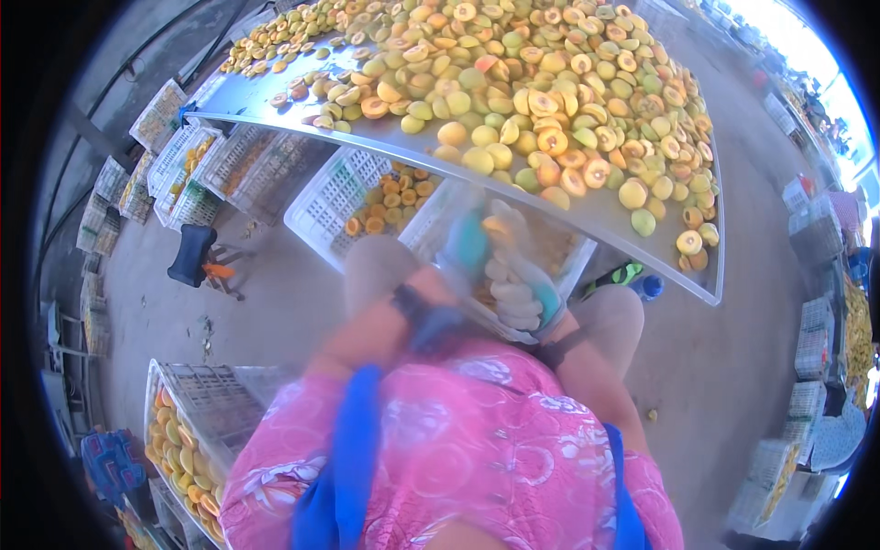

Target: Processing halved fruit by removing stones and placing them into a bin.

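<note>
Rounded fruit halves (pixel 550 105), smooth metal table (pixel 246 95) at 12 o'clock; pale-gloved right hand (pixel 516 286) curled, blurred left hand (pixel 468 242) at its 10, can't tell either grip.

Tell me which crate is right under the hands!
The white crate between the knees: left hand and right hand are over it. The crate to its left has neither above it.

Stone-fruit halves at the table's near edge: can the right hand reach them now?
Likely yes: the right hand looks close, with only the table rim apparently between it and the fruit halves.
</note>
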{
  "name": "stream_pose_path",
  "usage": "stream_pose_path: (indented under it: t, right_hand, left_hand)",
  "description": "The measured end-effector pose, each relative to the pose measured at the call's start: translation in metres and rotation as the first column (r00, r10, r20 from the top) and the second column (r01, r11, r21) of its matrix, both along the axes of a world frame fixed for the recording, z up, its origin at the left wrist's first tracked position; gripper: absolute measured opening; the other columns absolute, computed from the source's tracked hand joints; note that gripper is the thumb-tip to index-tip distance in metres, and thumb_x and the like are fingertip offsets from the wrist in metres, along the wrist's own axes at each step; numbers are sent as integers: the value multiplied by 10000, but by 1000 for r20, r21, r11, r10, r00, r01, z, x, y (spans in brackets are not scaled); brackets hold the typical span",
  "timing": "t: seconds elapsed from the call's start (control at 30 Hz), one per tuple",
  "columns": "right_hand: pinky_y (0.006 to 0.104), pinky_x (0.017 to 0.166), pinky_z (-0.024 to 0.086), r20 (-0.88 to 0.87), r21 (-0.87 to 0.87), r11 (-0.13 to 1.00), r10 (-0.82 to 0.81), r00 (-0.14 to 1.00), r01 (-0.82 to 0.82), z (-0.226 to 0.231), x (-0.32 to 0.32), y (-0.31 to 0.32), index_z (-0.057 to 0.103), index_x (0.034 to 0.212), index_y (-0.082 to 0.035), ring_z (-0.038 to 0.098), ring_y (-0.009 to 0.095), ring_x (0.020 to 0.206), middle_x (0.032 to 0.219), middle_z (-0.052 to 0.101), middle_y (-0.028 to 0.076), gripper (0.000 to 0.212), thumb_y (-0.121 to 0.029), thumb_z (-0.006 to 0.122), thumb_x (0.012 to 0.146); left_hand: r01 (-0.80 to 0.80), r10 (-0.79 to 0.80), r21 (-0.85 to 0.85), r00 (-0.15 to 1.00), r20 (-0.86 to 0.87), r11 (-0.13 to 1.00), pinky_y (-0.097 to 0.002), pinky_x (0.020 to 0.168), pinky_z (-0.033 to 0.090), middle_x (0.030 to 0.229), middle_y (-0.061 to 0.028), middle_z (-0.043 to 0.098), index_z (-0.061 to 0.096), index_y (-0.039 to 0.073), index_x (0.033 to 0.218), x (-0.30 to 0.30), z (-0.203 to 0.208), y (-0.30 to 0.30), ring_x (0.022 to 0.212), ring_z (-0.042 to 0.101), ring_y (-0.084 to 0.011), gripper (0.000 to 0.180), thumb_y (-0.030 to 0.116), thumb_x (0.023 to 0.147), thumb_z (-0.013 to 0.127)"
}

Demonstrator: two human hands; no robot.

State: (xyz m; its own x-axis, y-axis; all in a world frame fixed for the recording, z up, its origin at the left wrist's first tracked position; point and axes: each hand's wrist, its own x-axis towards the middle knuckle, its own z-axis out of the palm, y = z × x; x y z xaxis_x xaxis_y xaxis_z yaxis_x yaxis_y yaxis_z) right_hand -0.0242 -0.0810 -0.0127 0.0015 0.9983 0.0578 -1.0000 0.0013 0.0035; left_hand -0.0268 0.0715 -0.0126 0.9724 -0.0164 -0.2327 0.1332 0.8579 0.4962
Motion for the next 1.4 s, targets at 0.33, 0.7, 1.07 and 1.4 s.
stream_pose_path:
  t: [0.33,0.7,1.07,1.4]
  right_hand:
    - [276,497,390,-62,285,957,-42,997,58,-81,6,-21,555,928,-205,405,124,543,675,434,-47,293,-390,345,1016]
    - [332,387,299,679,-640,591,137,721,490,-56,2,-53,537,789,-117,386,137,412,566,447,-5,478,-543,385,944]
    - [345,422,351,698,-679,515,229,678,524,-64,-2,-36,545,799,-114,436,157,453,611,493,21,449,-517,406,941]
    - [415,578,481,763,-646,446,376,526,619,-65,-17,10,611,923,-41,566,259,646,791,575,102,468,-479,448,903]
  left_hand:
    - [-156,-252,929,965,71,-336,-373,844,482,1053,-109,592,507,22,1185,-37,-54,131,973,575,-253,484,441,947,459]
    - [-132,-276,887,961,6,-442,-315,774,460,1066,-132,539,331,-23,1415,213,-98,265,893,534,-203,625,354,943,491]
    - [67,-277,869,934,-228,-490,-323,906,422,1281,-238,476,236,-94,1424,210,-58,208,1065,524,-292,830,162,710,573]
    - [42,-195,720,950,-244,-693,-370,1094,294,1429,-285,355,272,-94,1409,187,-39,186,1325,362,-381,824,265,734,578]
